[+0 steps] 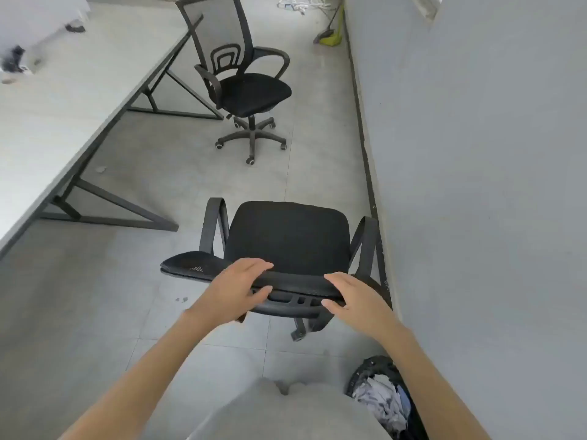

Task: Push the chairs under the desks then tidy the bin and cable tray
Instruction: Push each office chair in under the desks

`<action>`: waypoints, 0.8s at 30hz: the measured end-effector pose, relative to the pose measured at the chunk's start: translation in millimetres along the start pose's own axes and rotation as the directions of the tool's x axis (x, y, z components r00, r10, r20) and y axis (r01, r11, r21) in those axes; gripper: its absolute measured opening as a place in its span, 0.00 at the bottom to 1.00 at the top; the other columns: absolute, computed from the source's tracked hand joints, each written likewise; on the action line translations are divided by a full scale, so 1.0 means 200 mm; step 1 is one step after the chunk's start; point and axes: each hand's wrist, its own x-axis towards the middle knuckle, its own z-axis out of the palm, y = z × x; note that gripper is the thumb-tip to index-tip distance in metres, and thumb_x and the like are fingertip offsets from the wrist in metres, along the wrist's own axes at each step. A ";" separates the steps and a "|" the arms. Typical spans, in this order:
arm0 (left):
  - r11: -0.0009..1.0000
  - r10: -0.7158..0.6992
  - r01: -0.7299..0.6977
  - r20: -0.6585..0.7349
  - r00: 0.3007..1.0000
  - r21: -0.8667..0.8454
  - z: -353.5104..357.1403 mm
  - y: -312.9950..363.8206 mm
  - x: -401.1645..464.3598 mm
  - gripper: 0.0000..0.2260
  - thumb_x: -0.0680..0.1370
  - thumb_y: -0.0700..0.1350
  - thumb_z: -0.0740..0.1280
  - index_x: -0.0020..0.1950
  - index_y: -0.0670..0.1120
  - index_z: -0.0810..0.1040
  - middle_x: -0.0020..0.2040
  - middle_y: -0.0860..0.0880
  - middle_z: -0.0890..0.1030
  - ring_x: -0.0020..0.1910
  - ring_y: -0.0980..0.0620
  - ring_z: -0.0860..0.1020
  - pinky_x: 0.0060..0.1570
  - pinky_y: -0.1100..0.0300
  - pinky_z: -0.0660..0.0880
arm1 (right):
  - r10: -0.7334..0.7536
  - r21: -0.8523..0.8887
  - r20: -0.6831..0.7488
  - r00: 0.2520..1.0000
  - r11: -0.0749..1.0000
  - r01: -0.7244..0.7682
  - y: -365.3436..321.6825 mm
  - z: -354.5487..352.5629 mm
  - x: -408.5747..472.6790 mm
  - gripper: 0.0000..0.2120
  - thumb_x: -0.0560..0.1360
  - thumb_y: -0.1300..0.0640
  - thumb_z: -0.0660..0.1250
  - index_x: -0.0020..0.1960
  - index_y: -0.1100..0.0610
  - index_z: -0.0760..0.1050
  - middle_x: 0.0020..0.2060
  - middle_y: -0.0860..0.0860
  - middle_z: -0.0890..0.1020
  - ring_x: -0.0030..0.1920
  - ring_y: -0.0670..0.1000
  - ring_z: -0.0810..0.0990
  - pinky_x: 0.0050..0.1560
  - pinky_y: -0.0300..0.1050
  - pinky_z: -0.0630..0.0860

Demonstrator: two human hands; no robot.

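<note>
Both the left hand (pixel 236 289) and right hand (pixel 351 296) curl fingers over the mesh top edge of the near black chair (pixel 287 239), standing on grey tiles beside the wall (pixel 476 154)

No text, label, brand, number or sign can be read on anything in view.

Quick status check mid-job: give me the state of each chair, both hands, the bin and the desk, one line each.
Near chair: out from the desk, backrest top gripped.
Far chair: out from the desk, untouched, turned partly away.
Left hand: grips the near backrest.
Right hand: grips the same backrest.
Bin: upright by the wall, full of crumpled waste.
Desk: no chair under it.
</note>
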 end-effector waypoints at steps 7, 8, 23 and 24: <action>0.955 -0.044 0.057 -0.050 0.998 0.292 0.10 -0.22 0.00 0.14 0.62 0.47 0.78 0.44 0.46 0.81 0.39 0.51 0.83 0.38 0.48 0.81 0.39 0.60 0.76 | -0.038 -0.242 -0.204 0.978 0.970 -0.013 0.04 0.18 0.06 0.16 0.62 0.52 0.77 0.48 0.56 0.82 0.39 0.49 0.85 0.35 0.51 0.84 0.35 0.42 0.79; 0.952 -0.065 0.080 -0.060 0.996 0.294 0.09 -0.22 0.01 0.15 0.58 0.46 0.80 0.40 0.46 0.81 0.35 0.52 0.82 0.33 0.49 0.81 0.36 0.61 0.75 | -0.031 -0.256 -0.212 0.977 0.966 -0.025 0.01 0.16 0.07 0.17 0.59 0.52 0.79 0.46 0.55 0.82 0.36 0.48 0.85 0.33 0.50 0.83 0.32 0.41 0.79; 0.941 -0.207 0.257 -0.225 0.952 0.221 0.08 -0.29 -0.11 0.01 0.59 0.44 0.68 0.28 0.48 0.77 0.23 0.51 0.75 0.25 0.48 0.74 0.30 0.65 0.68 | -0.163 -0.320 -0.206 0.965 0.943 0.091 -0.10 0.22 0.18 0.20 0.52 0.54 0.83 0.42 0.57 0.83 0.31 0.49 0.84 0.26 0.50 0.80 0.23 0.37 0.74; 0.933 -0.235 0.284 -0.224 0.946 0.222 0.09 -0.31 -0.14 0.01 0.60 0.44 0.68 0.29 0.48 0.77 0.24 0.51 0.75 0.25 0.47 0.74 0.30 0.63 0.69 | -0.194 -0.337 -0.194 0.962 0.934 0.121 -0.13 0.23 0.18 0.20 0.51 0.54 0.83 0.40 0.56 0.83 0.29 0.48 0.83 0.25 0.49 0.79 0.22 0.35 0.70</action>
